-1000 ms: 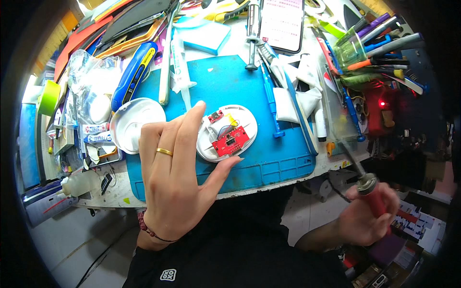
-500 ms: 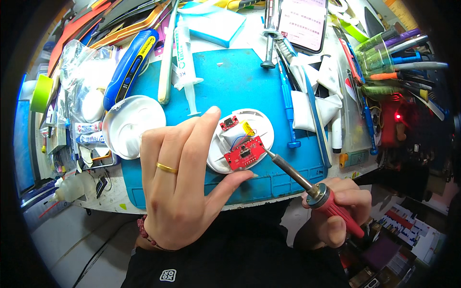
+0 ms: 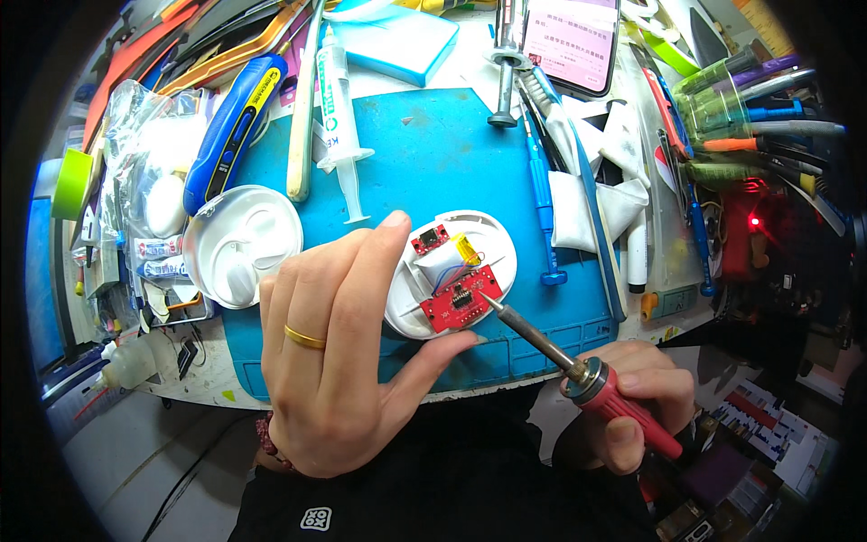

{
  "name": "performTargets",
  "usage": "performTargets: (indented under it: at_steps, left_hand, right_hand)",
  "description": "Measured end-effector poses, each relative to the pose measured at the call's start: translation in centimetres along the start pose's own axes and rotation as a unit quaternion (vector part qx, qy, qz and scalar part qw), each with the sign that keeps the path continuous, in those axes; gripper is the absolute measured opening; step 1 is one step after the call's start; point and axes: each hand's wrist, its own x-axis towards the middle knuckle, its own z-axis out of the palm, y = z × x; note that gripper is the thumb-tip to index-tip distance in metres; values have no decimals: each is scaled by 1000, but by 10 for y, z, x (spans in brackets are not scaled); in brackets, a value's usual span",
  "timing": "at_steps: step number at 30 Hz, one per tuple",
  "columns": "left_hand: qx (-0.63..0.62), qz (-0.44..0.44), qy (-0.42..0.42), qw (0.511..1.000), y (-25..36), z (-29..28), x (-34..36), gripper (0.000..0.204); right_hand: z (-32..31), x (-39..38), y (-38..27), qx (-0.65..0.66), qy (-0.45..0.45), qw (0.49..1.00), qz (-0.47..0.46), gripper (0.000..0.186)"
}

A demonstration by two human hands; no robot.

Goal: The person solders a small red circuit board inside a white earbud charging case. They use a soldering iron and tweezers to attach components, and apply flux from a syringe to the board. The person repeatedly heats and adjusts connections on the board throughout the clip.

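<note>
Head view: the left hand (image 3: 339, 370) holds the white case (image 3: 498, 246) by its rim over the blue mat (image 3: 406, 154); the right hand (image 3: 664, 384) grips a soldering iron (image 3: 632, 415), its tip at the red board (image 3: 461, 298) inside. Soldering seems in hand; the next move likely calls for steady, precise tip contact.

the circuit board (image 3: 437, 313) is bright red with a black chip (image 3: 461, 298), its oval shell (image 3: 502, 256) plain white, the tape (image 3: 464, 249) yellow and the thin wires (image 3: 444, 278) blue. the soldering iron (image 3: 578, 369) pairs a red handle (image 3: 636, 420) with a grey metal shaft (image 3: 542, 341), over a turquoise mat (image 3: 411, 149). the ring (image 3: 305, 337) is gold, the shirt (image 3: 433, 492) black with a white square emblem (image 3: 315, 518), and the bracelet (image 3: 265, 437), half hidden in shadow, seems dark red.
</note>
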Motion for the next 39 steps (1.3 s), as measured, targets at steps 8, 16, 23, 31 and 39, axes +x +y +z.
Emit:
performTargets:
  at_steps: [8,16,23,31,39]
  left_hand:
    - [-8,-2,0,1000,-1,1,-1,86]
    - [-22,17,-21,999,-2,-1,4,86]
    - [12,-10,-32,999,3,-1,3,85]
    - [-40,-10,-123,991,3,-15,8,89]
    - [-66,-22,-124,990,3,-15,7,90]
  right_hand:
    - [2,1,-1,-18,-3,1000,-1,34]
    - [1,0,-3,-29,-2,1000,10,34]
    - [1,-2,-4,-59,0,998,17,33]
    - [2,-7,-5,-83,17,996,22,37]
    - [1,-8,-6,-108,13,994,19,36]
